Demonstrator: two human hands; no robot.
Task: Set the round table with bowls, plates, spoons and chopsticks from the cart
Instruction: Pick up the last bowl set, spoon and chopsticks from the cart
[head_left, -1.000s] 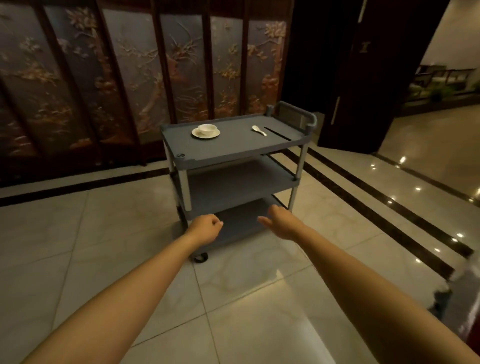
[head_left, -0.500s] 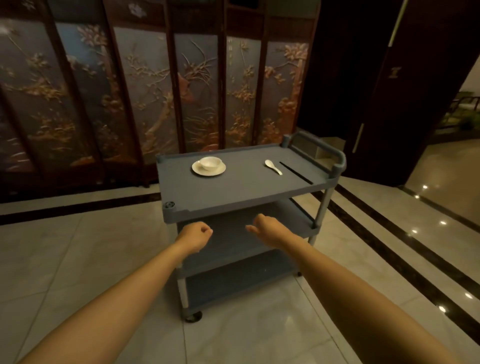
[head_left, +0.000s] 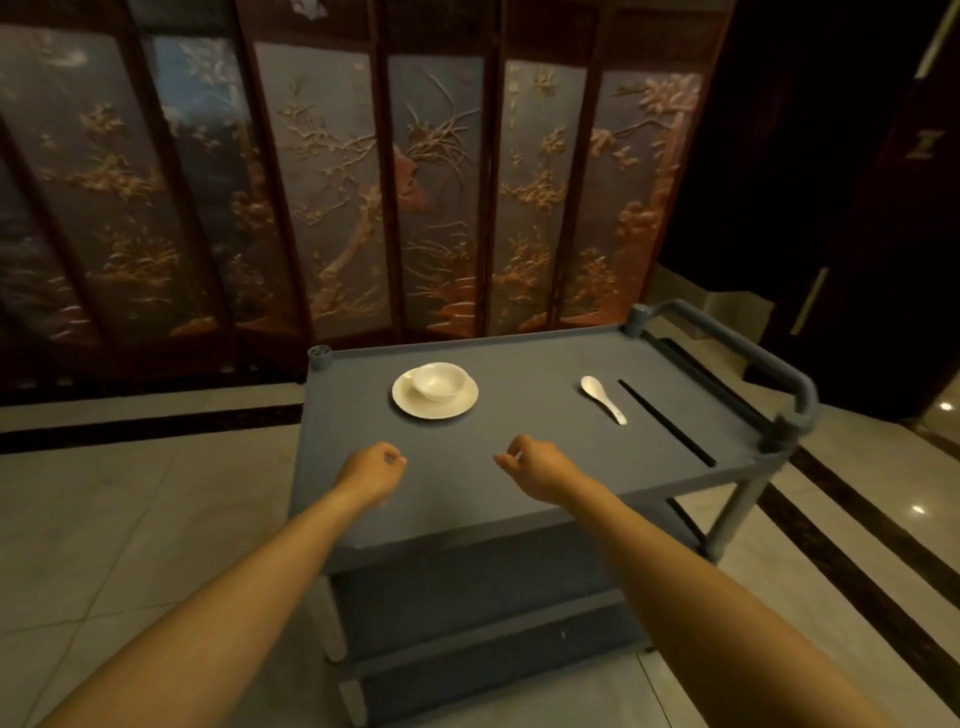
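A grey three-shelf cart (head_left: 519, 499) stands right in front of me. On its top shelf a white bowl (head_left: 439, 381) sits on a white plate (head_left: 415, 402). To the right lie a white spoon (head_left: 602, 398) and dark chopsticks (head_left: 666, 422), side by side. My left hand (head_left: 371, 473) hovers over the near part of the shelf, fingers loosely curled, holding nothing. My right hand (head_left: 535, 466) hovers beside it, also loosely curled and empty. Both hands are short of the plate. The round table is not in view.
A carved folding screen (head_left: 363, 182) stands behind the cart. A dark wooden door (head_left: 857, 208) is at the right. The cart's handle (head_left: 748, 353) rises at its right end. Glossy tiled floor (head_left: 130, 519) with dark stripes surrounds the cart; the lower shelves look bare.
I have come closer to the cart, which now fills the middle of the view. Both hands have risen from in front of the lower shelves to above the top shelf.
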